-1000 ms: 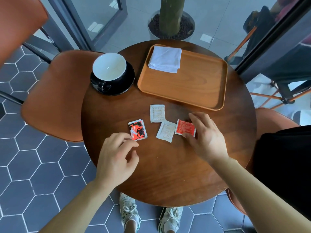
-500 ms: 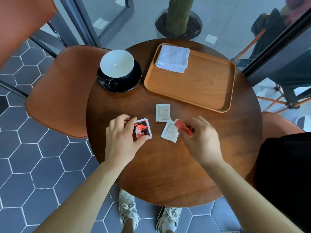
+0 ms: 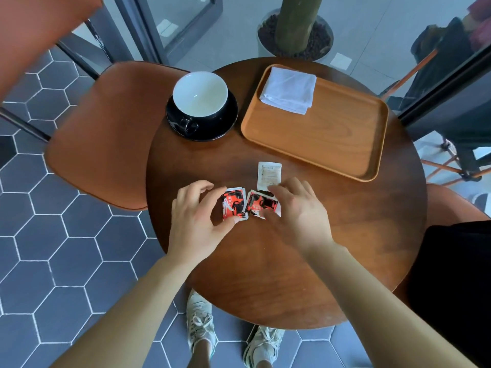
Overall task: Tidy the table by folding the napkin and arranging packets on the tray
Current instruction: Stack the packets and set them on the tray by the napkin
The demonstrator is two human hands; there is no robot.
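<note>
On the round wooden table (image 3: 265, 274), my left hand (image 3: 198, 217) pinches a red-and-black packet (image 3: 233, 204) between thumb and fingers. My right hand (image 3: 300, 216) holds a second red-and-black packet (image 3: 259, 204) right beside it; this one lies over a white packet whose corner (image 3: 279, 209) peeks out. Another white packet (image 3: 269, 174) lies flat just beyond my right fingers. A folded white napkin (image 3: 289, 90) rests in the far left corner of the wooden tray (image 3: 345, 144).
A white cup (image 3: 200, 94) on a black saucer (image 3: 228, 123) stands left of the tray. Orange chairs sit at the left (image 3: 106, 134) and right (image 3: 451, 205). A potted plant (image 3: 295, 30) is behind the table; my feet show below its near edge.
My left hand reached forward and took hold of its red-and-black packet. My right hand lifted the red packet, turned it over and brought it left beside the other one, over a white packet.
</note>
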